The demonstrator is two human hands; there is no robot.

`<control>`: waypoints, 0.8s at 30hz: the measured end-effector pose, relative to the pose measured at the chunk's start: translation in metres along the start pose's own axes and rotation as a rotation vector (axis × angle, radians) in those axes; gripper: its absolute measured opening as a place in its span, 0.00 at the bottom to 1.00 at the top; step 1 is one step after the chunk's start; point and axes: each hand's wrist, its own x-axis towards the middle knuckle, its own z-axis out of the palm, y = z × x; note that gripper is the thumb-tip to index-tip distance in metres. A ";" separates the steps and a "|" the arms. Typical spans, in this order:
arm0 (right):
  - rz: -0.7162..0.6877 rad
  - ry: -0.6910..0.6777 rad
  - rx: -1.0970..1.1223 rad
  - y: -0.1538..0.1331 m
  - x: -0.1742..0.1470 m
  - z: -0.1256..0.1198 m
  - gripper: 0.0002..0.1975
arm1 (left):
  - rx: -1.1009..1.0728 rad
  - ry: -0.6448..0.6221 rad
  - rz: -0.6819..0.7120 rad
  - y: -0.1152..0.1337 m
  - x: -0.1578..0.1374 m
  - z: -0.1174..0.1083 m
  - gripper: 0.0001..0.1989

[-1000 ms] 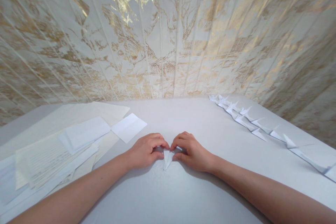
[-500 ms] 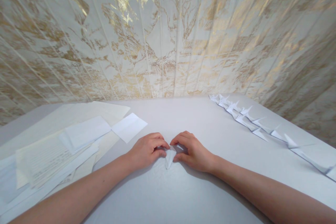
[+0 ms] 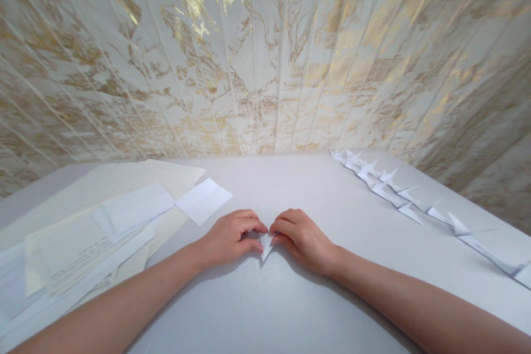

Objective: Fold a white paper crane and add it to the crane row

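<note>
A small piece of folded white paper (image 3: 266,247) lies between my hands at the middle of the table, its point toward me. My left hand (image 3: 234,238) pinches its left side with thumb and forefinger. From the other side, my right hand (image 3: 302,239) closes thumb and fingers on its right edge. Fingertips cover the paper's upper part, so its folds there are hidden.
Several folded paper cranes (image 3: 388,185) stand in rows along the table's right side. At left are spread sheets and a stack of paper (image 3: 136,210), with one white square sheet (image 3: 204,201) beside them. A gold-patterned curtain (image 3: 257,66) hangs behind the table (image 3: 265,310).
My right thumb has moved in from beside the folded paper and now presses on its right edge. The paper looks narrower and slightly turned. My left hand has barely moved.
</note>
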 end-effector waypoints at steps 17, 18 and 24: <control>0.279 0.097 0.465 -0.007 0.006 0.002 0.10 | -0.464 0.222 -0.238 0.017 0.002 0.012 0.11; 0.274 0.114 0.501 -0.007 0.006 0.002 0.10 | -0.483 0.242 -0.252 0.018 0.002 0.012 0.12; 0.198 0.224 0.402 -0.010 0.004 0.004 0.08 | -0.609 0.256 -0.317 0.023 0.001 0.013 0.14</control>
